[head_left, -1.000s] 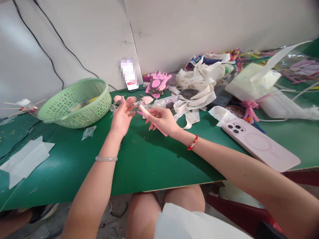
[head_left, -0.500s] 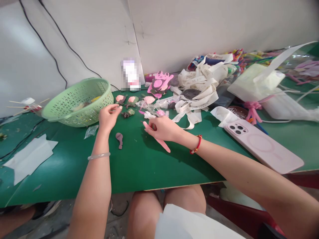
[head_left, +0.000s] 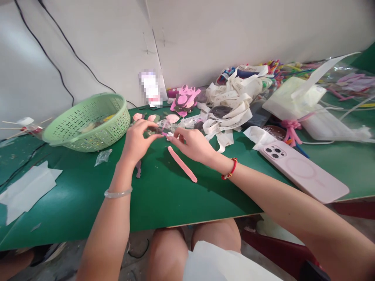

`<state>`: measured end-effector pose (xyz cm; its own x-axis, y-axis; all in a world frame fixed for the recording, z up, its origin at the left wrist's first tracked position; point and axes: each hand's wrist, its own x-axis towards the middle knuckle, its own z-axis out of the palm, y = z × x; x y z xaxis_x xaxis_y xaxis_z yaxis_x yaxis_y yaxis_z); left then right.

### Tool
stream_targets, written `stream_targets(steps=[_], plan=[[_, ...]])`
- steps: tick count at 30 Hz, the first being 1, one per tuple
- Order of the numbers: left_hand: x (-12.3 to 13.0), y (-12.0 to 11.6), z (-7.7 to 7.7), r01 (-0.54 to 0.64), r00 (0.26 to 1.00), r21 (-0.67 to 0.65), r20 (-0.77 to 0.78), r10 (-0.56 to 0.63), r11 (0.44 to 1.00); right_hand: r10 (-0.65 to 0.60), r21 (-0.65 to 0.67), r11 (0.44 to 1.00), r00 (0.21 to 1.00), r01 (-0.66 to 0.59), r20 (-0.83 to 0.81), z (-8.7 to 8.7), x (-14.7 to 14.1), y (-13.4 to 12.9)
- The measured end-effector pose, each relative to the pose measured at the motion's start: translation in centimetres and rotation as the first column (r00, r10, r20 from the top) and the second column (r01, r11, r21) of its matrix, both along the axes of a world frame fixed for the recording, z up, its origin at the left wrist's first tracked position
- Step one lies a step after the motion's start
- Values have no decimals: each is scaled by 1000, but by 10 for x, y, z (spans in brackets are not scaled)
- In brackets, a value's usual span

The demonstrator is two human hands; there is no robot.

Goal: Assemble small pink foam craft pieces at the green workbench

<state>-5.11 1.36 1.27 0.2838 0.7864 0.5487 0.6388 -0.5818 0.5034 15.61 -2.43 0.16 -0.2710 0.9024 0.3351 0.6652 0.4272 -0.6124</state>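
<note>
My left hand (head_left: 137, 142) reaches in beside the green basket, its thumb and fingers closing around a small dark piece that is too blurred to name. A short purple strip (head_left: 165, 134) shows at those fingertips. Just to the right is my right hand (head_left: 193, 143), fingers bent together; what they hold, if anything, is hidden. Below the hands, a long pink strip (head_left: 182, 164) with rounded ends lies flat on the green table. A greyish-purple piece (head_left: 138, 169) lies partly behind my left wrist. Several pink-topped small pieces (head_left: 151, 118) sit behind the hands.
The green perforated basket (head_left: 84, 132) stands at left, near white paper (head_left: 31, 191). Behind are a pink cut-out (head_left: 185, 99) and a heap of white ribbon (head_left: 231, 101). A pink phone (head_left: 304, 169) and a white plastic package (head_left: 295, 97) lie at right.
My right hand has let go of the pink strip, which now lies on the table, and has moved up slightly. My left hand has moved right, towards it. The view has shifted slightly.
</note>
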Motion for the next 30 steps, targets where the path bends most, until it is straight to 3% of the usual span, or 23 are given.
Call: stream_targets(steps=[2,6,11,14,18,23,26,30], plan=[[14,-10,4,111,987,31,-119,-106,993,15,6,1000,995,-15,-98,-2,1,4],[25,-21,4,174,965,89,-212,-152,981,125,56,992,978,-117,-169,-10,4,12],[30,-23,-1,193,952,5,-243,-186,981,228,246,949,968,-196,-108,-16,11,16],[33,-22,-6,198,965,-19,-174,-198,980,198,279,942,980,-185,-19,-18,13,19],[37,-20,-9,253,966,11,-60,-251,968,84,260,961,995,-93,48,-19,10,16],[46,-38,-4,319,948,8,-14,-319,948,4,187,982,994,17,-110,-6,9,-6],[51,-54,1,320,947,11,6,-320,947,42,122,992,971,-13,-236,9,10,-24],[50,-67,10,258,966,-62,5,-258,964,120,-75,981,867,-177,-484,26,12,-41]])
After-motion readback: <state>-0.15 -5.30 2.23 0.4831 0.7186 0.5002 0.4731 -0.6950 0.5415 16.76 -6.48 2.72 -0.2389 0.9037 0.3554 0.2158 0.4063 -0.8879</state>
